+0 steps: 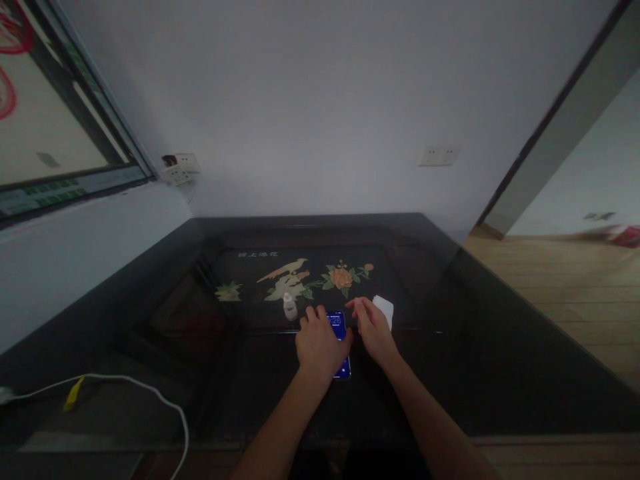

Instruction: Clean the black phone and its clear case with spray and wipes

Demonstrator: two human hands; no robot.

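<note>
A phone [339,328] with a lit blue screen lies flat on the dark glass-topped table [450,347]. My left hand [319,343] rests on the phone's left side, fingers stretched over it. My right hand [373,327] hovers at the phone's right edge with fingers loosely apart, holding nothing. A small white bottle [290,305] stands upright just left of my left hand. A folded white tissue [385,309] lies just behind my right hand.
The table top bears a painted bird and flower design [300,277]. A white cable [125,387] with a yellow tag runs along the front left. Wall sockets [180,168] sit at the back left corner. Wooden floor [565,287] lies to the right.
</note>
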